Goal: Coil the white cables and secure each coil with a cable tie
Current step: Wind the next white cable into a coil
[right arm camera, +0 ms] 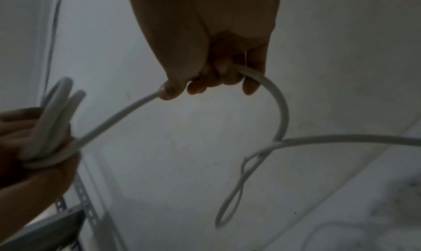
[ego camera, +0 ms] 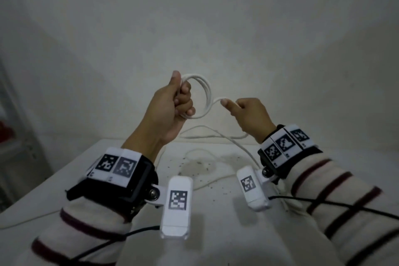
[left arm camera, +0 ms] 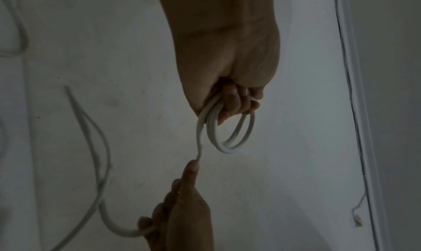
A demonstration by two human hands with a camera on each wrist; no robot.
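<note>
Coil [ego camera: 200, 95] gripped in left hand [ego camera: 172, 103], fingers curled round gathered loops, held up so turns stay stacked. Feed strand pinched in right hand [ego camera: 248, 114] just beside coil, kept taut, probably for next turn. Slack [ego camera: 226, 140] trailed below right hand onto table [ego camera: 64, 179]. Second cable [ego camera: 207, 157] lain loose under hands, near slack; snagging judged possible. No cable tie seen. Shelf frame [right arm camera: 86, 200] beyond left hand.

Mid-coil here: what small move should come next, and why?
Probably the right hand carries its stretch of white cable over to the left hand to add another loop to the coil, since slack trails to the table.
</note>
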